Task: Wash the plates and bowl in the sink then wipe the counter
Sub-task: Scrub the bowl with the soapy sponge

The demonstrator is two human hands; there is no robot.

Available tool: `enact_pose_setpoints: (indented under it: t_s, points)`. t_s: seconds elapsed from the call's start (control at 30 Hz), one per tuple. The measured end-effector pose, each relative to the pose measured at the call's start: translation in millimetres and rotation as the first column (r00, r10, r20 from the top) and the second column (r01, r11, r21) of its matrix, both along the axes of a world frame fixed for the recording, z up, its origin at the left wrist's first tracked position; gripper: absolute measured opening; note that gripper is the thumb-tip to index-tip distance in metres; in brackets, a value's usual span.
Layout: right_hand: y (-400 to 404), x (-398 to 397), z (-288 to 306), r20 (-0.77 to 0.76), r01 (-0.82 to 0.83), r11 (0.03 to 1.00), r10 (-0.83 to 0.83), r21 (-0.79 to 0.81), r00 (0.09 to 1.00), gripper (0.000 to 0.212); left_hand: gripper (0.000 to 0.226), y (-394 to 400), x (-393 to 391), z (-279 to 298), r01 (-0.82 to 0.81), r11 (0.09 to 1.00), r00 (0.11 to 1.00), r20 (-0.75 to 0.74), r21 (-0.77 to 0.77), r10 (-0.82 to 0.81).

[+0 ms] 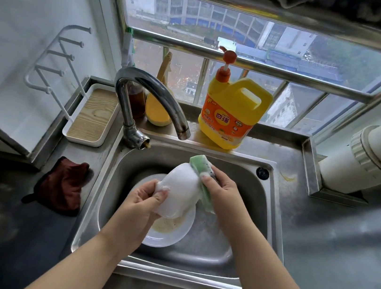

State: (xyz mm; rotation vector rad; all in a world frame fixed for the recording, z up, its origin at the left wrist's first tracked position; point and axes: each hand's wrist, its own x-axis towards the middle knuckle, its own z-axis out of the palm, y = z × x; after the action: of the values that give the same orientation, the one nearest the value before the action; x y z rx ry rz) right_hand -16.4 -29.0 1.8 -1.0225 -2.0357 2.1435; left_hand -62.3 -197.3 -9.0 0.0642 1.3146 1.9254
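Left hand [145, 202] gripping bowl [181, 192] by rim, over sink [271, 206]. Right hand [220, 191] clamped on sponge [202, 168], pressed against bowl. Dirty plate [169, 232] underneath.

plate [166, 233] in sink [257, 218] | cloth [62, 187] left | bottle [233, 113] behind

We see a brushed-metal sink [262, 204], glossy white ceramic bowl [178, 192] at its centre, spongy green pad [202, 168], matt maroon cloth [62, 184] at nine o'clock.
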Motion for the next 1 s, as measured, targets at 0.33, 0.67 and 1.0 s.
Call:
enact_pose_setpoints:
  t_s: [0.33, 0.67, 1.0]
  points:
    - [-10.9, 22.3, -12.8, -0.059, 0.025, 0.968, -0.010, 0.248, 0.998, 0.040, 0.037, -15.0, -22.1, -3.8, 0.170, 0.972, 0.983, -0.045, -0.164, -0.180]
    - [-43.1, 22.9, 2.6, 0.003, -0.150, 0.568, 0.252, 0.809, 0.968, 0.047, 0.019, 7.5, -5.0, -2.5, -0.008, 0.975, 0.989, -0.149, -0.224, -0.026]
    - [-6.6, 6.8, -14.7, 0.046, -0.018, 0.959, 0.005, 0.283, 0.999, 0.038, 0.030, 1.4, -5.2, -2.6, -0.062, 0.994, 0.998, -0.021, -0.093, 0.060]
